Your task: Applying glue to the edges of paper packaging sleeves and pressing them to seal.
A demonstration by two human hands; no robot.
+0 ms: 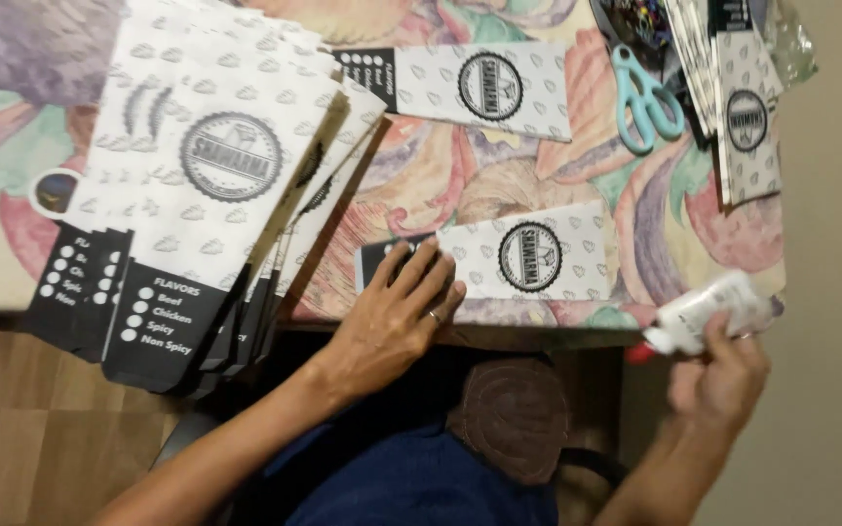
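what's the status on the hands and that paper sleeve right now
Left hand flat on the black end of the printed paper sleeve. Right hand grips a white glue tube off the table edge. Teal scissors lie apart, not in the way.

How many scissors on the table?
1: teal scissors at the table's far right, beside a bag stack. More could be hidden under the bags.

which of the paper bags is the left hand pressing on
The flat paper bag lying alone at the table's near edge; the left hand covers its black end. The others sit in stacks or farther up, untouched.
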